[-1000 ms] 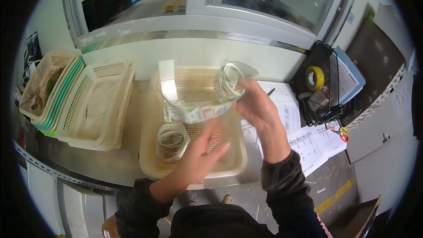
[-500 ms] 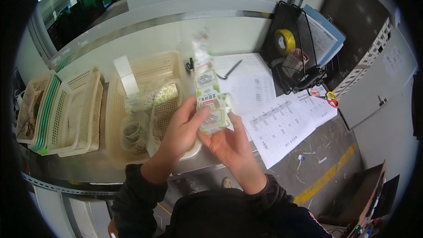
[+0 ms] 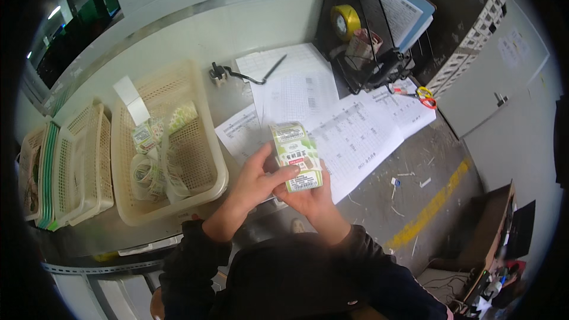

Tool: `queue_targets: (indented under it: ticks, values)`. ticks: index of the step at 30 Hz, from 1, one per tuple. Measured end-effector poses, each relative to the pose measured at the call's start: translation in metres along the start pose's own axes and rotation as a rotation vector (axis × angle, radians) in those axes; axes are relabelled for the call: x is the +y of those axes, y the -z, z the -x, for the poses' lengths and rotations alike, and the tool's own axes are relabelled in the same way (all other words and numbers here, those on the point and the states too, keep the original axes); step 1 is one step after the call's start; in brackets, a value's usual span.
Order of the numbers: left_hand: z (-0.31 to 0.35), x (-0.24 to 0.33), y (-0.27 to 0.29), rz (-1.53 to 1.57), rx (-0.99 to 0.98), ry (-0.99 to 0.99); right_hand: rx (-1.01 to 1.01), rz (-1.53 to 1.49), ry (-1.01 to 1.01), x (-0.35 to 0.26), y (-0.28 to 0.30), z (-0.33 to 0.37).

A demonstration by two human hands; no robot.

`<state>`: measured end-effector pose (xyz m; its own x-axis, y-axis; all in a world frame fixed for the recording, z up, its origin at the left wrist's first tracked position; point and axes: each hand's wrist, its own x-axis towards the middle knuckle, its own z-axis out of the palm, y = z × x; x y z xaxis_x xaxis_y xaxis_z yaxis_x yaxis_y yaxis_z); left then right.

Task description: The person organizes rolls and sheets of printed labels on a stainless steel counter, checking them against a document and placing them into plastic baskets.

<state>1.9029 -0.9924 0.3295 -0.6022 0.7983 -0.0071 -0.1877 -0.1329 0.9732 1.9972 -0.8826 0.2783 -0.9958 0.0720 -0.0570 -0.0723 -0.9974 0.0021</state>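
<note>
In front of my body, above the near edge of the table, I hold a roll of green and white printed labels [image 3: 298, 153]. My left hand [image 3: 252, 182] grips its left side, with the thumb laid across the label face. My right hand [image 3: 320, 204] cups the roll from below and from the right, most of its fingers hidden behind it. Left of my hands stands a large cream plastic basket [image 3: 218, 181]. Inside it are a loose label roll [image 3: 144, 176], a patterned green label piece [image 3: 182, 117] and a blank white label strip [image 3: 131, 101].
Printed sheets [image 3: 355, 136] cover the table to the right, a pen [image 3: 274, 68] on them. Behind stands a black wire rack [image 3: 332, 53] holding yellow tape [image 3: 345, 22] and a blue clipboard [image 3: 409, 15]. Scissors [image 3: 425, 96] lie at the right; narrower baskets [image 3: 83, 166] stand far left.
The view has swung, so the table things sit further left. The label roll is lower and turned, and the blurred strip that trailed above it no longer shows. Both hands still hold the roll.
</note>
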Motion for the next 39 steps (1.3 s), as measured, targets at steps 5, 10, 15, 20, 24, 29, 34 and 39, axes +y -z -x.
queue_targets:
  ticks: [5,10,15,20,24,29,34,39]
  values:
    - [-0.003,-0.018,-0.004,0.106,0.032,0.042,0.039,-0.026,0.007,-0.004,0.011,0.004]
    - [-0.007,-0.024,-0.005,0.113,0.051,0.065,0.002,-0.093,0.001,-0.004,0.021,0.007]
    - [-0.009,-0.020,-0.008,0.096,0.032,0.071,0.008,-0.152,0.016,-0.004,0.023,0.007]
    - [-0.010,-0.020,-0.007,0.087,0.015,0.076,-0.013,-0.135,0.031,-0.001,0.023,0.007]
    - [-0.011,-0.022,-0.006,0.091,0.006,0.078,0.070,-0.091,0.053,0.000,0.019,0.006]
    - [-0.010,-0.021,-0.005,0.086,0.002,0.071,0.181,0.019,0.090,0.004,0.009,0.006]
    - [-0.009,-0.022,-0.005,0.056,0.003,0.070,0.201,0.034,0.091,0.005,0.007,0.006]
    - [-0.008,-0.024,-0.005,0.064,0.010,0.076,0.149,-0.025,0.061,0.003,0.013,0.008]
